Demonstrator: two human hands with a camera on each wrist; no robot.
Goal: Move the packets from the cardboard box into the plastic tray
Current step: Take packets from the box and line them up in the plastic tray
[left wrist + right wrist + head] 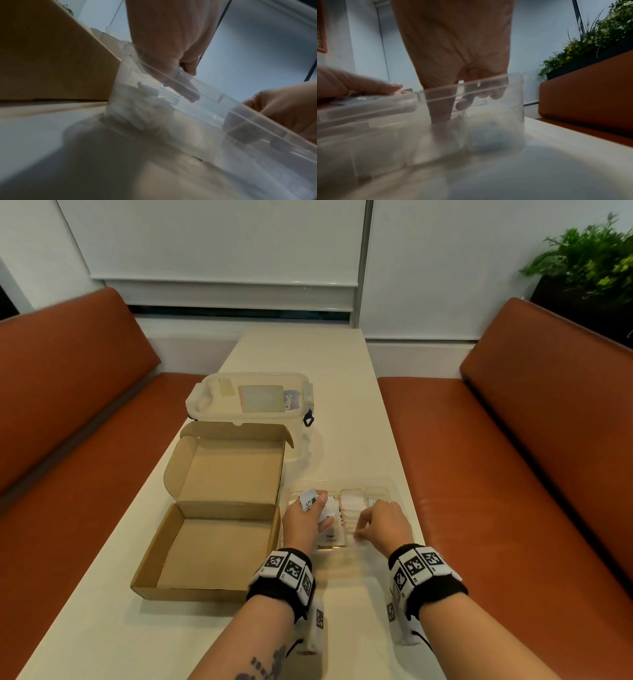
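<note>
Left hand grips packets; right hand fingers curled inside tray.

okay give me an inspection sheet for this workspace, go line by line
Surface: pale table, between two orange benches.
Job's things: cardboard box open, no packets seen inside; clear tray right of it holds packets.
Clutter: lidded tub behind box.
Grippers: left hand holds packet over tray; right hand reaches into tray, grip unclear.
Cables: nothing seen.
Surroundings: blinds, plant far right.
</note>
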